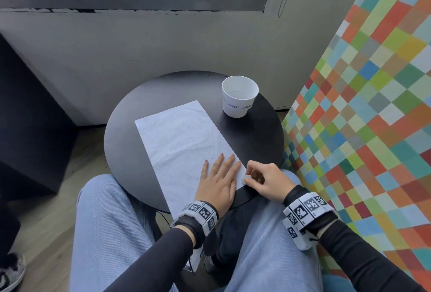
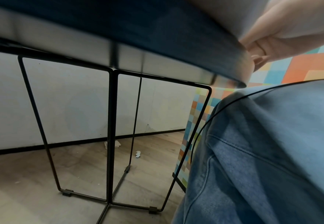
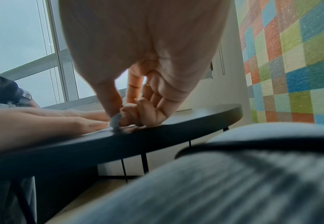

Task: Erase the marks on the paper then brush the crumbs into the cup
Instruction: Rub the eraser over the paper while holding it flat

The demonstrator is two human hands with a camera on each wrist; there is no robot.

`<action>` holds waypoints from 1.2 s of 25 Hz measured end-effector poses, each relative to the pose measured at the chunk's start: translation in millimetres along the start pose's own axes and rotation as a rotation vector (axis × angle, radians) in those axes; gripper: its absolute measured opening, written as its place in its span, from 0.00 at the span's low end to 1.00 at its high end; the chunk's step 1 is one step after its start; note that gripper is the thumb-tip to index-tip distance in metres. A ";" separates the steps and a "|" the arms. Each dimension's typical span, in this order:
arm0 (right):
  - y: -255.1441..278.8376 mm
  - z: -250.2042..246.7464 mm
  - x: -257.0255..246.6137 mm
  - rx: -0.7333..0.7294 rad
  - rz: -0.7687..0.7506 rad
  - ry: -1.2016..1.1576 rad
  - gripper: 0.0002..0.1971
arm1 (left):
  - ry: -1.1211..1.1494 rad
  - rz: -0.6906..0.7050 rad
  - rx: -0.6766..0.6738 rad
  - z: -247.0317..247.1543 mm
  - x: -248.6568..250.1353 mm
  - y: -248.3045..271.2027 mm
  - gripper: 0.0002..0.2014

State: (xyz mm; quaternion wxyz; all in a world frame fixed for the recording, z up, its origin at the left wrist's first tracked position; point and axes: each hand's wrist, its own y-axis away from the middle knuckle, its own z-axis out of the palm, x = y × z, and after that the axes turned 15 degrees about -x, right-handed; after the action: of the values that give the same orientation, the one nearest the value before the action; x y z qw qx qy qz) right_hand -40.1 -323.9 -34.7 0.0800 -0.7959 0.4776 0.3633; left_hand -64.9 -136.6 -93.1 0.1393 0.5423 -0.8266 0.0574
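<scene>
A white sheet of paper (image 1: 179,142) with faint pencil scribbles lies slanted on the round black table (image 1: 251,133). My left hand (image 1: 219,182) lies flat on the paper's near right part, fingers straight. My right hand (image 1: 263,182) pinches a small white eraser (image 1: 246,179) at the paper's right edge, just beside the left little finger. In the right wrist view the eraser (image 3: 116,121) touches the tabletop under thumb and curled fingers. A white paper cup (image 1: 239,96) marked "waste basket" stands upright at the table's far right. No crumbs are discernible.
My knees in blue jeans (image 1: 109,233) sit under the table's near edge. A checkered colourful panel (image 1: 363,109) stands close on the right, a grey wall (image 1: 140,53) and window behind. Thin black table legs (image 2: 110,136) stand on the wood floor.
</scene>
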 end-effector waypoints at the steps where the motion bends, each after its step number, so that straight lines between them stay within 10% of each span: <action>1: -0.3 -0.4 0.0 0.007 0.004 0.003 0.07 | 0.003 -0.001 -0.001 -0.4 0.0 0.3 0.26; 30: -1.3 -2.6 -2.0 0.046 0.011 -0.008 0.08 | -0.010 0.001 -0.032 -2.9 0.4 0.5 0.26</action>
State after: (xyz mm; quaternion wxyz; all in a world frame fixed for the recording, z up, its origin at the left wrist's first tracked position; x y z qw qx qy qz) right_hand -38.2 -323.1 -31.8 0.0983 -0.7898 0.4899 0.3556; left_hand -65.0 -136.1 -90.2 0.1436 0.5400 -0.8283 0.0416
